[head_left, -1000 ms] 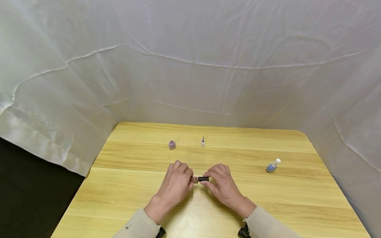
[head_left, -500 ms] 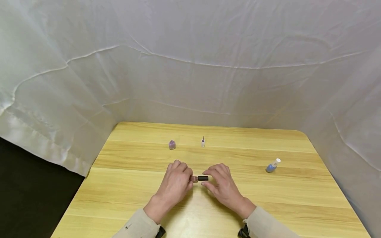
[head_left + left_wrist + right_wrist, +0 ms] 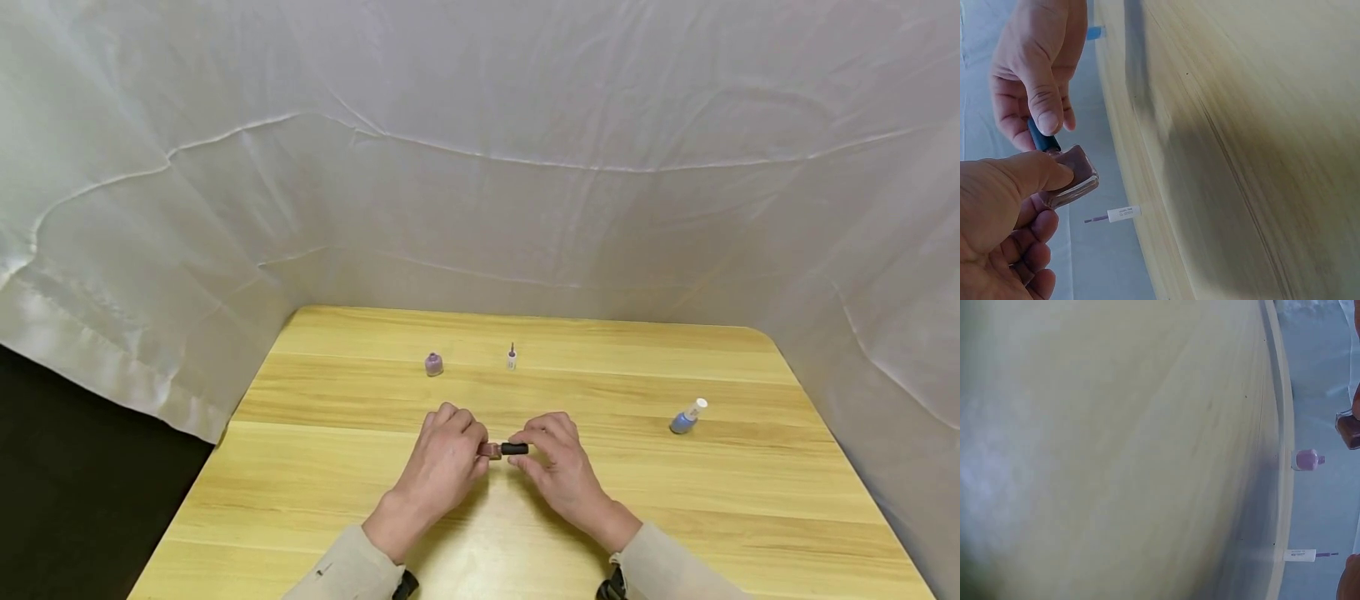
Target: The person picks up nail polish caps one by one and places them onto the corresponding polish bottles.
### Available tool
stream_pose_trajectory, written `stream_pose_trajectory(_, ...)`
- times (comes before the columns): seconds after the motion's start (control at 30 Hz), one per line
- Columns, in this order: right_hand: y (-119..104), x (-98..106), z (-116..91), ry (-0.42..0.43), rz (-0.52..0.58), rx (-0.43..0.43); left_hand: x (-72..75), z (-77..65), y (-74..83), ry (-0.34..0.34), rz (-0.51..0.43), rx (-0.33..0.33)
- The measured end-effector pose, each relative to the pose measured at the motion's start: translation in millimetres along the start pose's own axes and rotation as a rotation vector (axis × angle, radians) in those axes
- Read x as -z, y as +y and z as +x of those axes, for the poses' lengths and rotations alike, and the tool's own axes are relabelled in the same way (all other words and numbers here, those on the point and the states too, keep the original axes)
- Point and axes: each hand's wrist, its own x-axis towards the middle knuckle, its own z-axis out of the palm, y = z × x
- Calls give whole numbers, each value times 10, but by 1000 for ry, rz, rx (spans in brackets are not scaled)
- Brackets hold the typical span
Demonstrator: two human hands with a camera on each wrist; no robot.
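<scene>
My left hand [image 3: 441,454] grips a brownish-pink nail polish bottle [image 3: 1077,170] between thumb and fingers, above the wooden table. The bottle lies on its side in the head view, with its black cap [image 3: 514,448] toward the right. Thumb and fingers of my right hand [image 3: 561,462] pinch that cap. In the left wrist view the cap sits at the bottle's neck; whether it is screwed tight I cannot tell. At the right wrist view's edge, part of the bottle [image 3: 1349,430] shows, while most of both hands is out of frame.
Farther back stand an uncapped purple nail polish bottle [image 3: 433,365] and its white cap [image 3: 512,362], with the purple brush pointing up. A blue nail polish bottle with a white cap [image 3: 687,417] stands at the right. A pale curtain [image 3: 525,233] hangs behind the wooden table [image 3: 315,492].
Half a second ago my right thumb and fingers were spread apart around the black cap; now they pinch it again. My left hand and the bottle have barely moved.
</scene>
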Motion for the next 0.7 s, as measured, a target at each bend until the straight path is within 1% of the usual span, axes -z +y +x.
stream_pose_trajectory(0.17,-4,15,2,-5,-6,-9,4,2,4,-1,-5,-2)
stream_pose_trajectory(0.47,-2,22,7,-25,-35,12,4,3,3,-12,-10,9)
stream_pose_trajectory(0.7,-6,25,33,-19,-115,75,2,3,-6,-20,-8,17)
